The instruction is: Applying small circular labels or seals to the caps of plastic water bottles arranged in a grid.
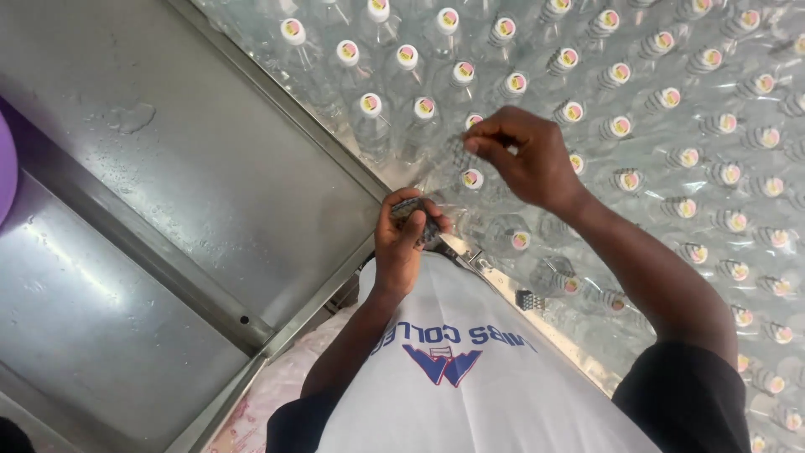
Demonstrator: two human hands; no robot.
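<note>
A: Clear plastic bottles (587, 109) with white caps, packed tight across a steel table (210, 168). Hands?

B: Left hand (401, 243) close to the body, fingers clenched round a small stack of dark printed sleeves (417, 216), by the table edge. Right hand (524, 155) out over the bottles, thumb and forefinger pinching one sleeve (459, 149), just above a capped bottle (472, 179).

A: Is the sleeve on the cap?

B: Can't tell. It's thin and half see-through, hanging near the neck. Touching or not, unclear.

A: Risks?

B: Judgement only: bottles stand shoulder to shoulder, so a wrist brushing the row could tip one into its neighbours. Sleeve is flimsy, so it may fold or catch crooked on the cap. The left stack is held loosely at the fingertips, so a few could slip off onto the table edge. Steel looks wet in spots, so dropped sleeves could stick there.

A: Anything else?

B: Purple thing (7, 168) at far left, cut off. White shirt (470, 377) below.
</note>
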